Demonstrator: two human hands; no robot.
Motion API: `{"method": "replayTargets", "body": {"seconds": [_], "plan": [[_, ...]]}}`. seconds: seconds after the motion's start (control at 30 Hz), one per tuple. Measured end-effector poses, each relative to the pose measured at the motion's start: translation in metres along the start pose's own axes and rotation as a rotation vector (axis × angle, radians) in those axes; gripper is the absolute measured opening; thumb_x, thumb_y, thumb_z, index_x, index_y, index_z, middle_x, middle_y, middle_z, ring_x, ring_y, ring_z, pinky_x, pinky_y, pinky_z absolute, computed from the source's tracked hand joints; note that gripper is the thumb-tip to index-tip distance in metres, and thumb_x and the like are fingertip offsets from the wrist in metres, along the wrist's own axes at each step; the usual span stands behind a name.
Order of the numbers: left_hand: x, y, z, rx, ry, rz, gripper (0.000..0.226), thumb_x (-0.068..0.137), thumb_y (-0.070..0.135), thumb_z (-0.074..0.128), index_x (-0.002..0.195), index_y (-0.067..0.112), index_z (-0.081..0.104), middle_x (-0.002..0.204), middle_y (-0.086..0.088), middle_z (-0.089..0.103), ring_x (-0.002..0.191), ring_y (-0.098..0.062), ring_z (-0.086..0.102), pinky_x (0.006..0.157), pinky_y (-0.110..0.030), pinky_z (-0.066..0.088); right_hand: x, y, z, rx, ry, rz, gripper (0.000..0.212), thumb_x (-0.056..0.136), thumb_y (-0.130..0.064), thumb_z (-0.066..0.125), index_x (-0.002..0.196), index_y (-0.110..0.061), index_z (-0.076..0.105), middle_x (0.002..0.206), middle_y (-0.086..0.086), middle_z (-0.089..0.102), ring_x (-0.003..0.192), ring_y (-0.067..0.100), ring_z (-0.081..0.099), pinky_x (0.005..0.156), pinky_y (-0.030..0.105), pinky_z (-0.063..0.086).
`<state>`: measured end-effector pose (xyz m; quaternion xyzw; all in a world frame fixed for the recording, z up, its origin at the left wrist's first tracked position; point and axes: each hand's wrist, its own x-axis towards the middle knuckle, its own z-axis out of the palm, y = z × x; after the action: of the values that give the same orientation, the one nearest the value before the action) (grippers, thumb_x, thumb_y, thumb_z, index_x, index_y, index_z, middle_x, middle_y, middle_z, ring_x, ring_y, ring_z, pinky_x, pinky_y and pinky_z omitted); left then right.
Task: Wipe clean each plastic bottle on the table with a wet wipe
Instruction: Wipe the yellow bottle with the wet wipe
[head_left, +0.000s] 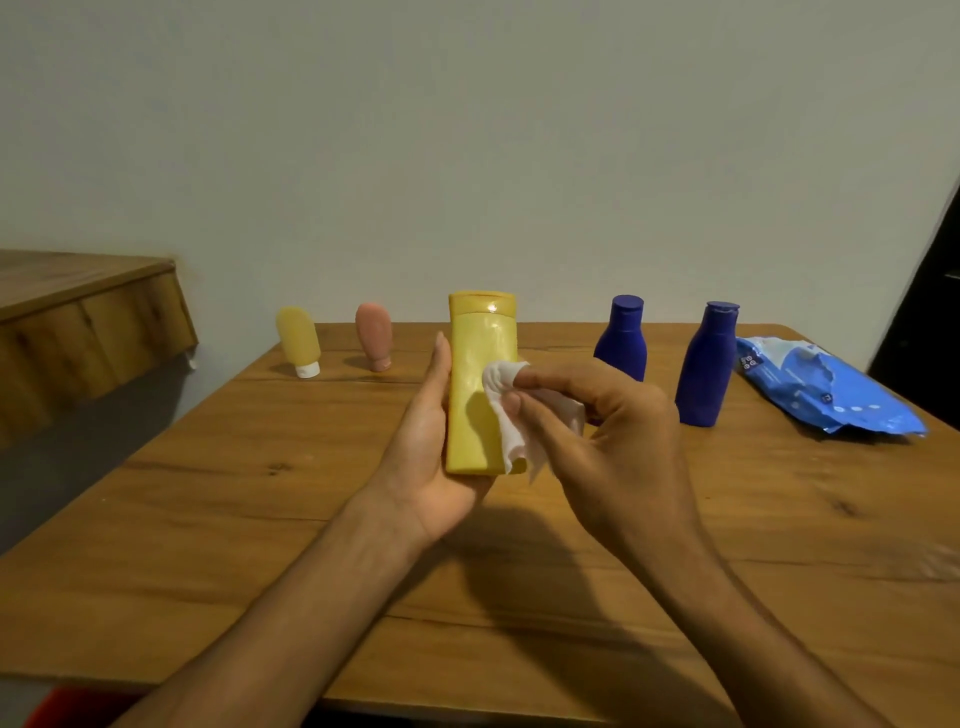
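Observation:
My left hand (423, 457) holds a tall yellow bottle (475, 364) upright above the table, cap up, gripping it from the left side and below. My right hand (613, 431) presses a white wet wipe (511, 415), wrapped over a fingertip, against the bottle's front. On the table behind stand a small yellow tube (298, 340) and a pink tube (374, 335), both cap down, at the left. Two dark blue bottles (622, 340) (706, 366) stand at the right, the nearer one partly behind my right hand.
A blue pack of wet wipes (826, 387) lies at the table's right edge. The wooden table (208, 519) ends at a pale wall behind. A wooden shelf (78, 322) juts out at the left, beyond a gap. Something red (78, 709) shows below the front edge.

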<state>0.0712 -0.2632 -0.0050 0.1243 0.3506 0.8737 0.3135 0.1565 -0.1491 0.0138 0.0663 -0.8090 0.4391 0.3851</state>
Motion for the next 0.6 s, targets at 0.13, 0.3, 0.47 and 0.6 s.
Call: {"method": "replayTargets", "body": {"seconds": [0.13, 0.3, 0.47, 0.6], "plan": [[0.0, -0.005, 0.001, 0.047, 0.042, 0.004, 0.074, 0.084, 0.071, 0.053, 0.13, 0.014, 0.059, 0.102, -0.01, 0.07, 0.094, -0.026, 0.069, 0.081, -0.042, 0.053, -0.001, 0.002, 0.003, -0.1, -0.025, -0.08, 0.027, 0.082, -0.026, 0.066, 0.108, -0.022, 0.066, 0.103, -0.017, 0.062, 0.095, -0.011, 0.055, 0.082, 0.005, 0.043], [-0.003, -0.011, 0.005, 0.049, 0.1, 0.041, 0.072, 0.084, 0.071, 0.051, 0.129, 0.014, 0.061, 0.104, -0.011, 0.07, 0.098, -0.027, 0.068, 0.087, -0.043, 0.054, -0.002, 0.002, 0.003, -0.239, -0.039, -0.155, 0.031, 0.082, -0.022, 0.067, 0.113, -0.018, 0.065, 0.107, -0.007, 0.063, 0.093, -0.002, 0.055, 0.076, 0.006, 0.045], [-0.006, -0.015, 0.005, 0.026, 0.082, -0.012, 0.073, 0.08, 0.076, 0.052, 0.113, 0.012, 0.065, 0.088, -0.009, 0.07, 0.081, -0.025, 0.07, 0.066, -0.039, 0.057, -0.011, -0.01, -0.003, -0.367, -0.265, -0.217, 0.026, 0.08, -0.027, 0.065, 0.104, -0.017, 0.069, 0.101, -0.002, 0.064, 0.089, 0.004, 0.057, 0.074, 0.013, 0.046], [-0.007, -0.019, 0.006, 0.018, 0.076, -0.03, 0.072, 0.08, 0.075, 0.052, 0.108, 0.01, 0.066, 0.085, -0.01, 0.07, 0.079, -0.025, 0.071, 0.068, -0.04, 0.057, -0.012, -0.006, 0.0, -0.4, -0.291, -0.182, 0.023, 0.082, -0.03, 0.062, 0.1, -0.017, 0.071, 0.099, -0.004, 0.059, 0.084, 0.006, 0.055, 0.071, 0.018, 0.049]]}}
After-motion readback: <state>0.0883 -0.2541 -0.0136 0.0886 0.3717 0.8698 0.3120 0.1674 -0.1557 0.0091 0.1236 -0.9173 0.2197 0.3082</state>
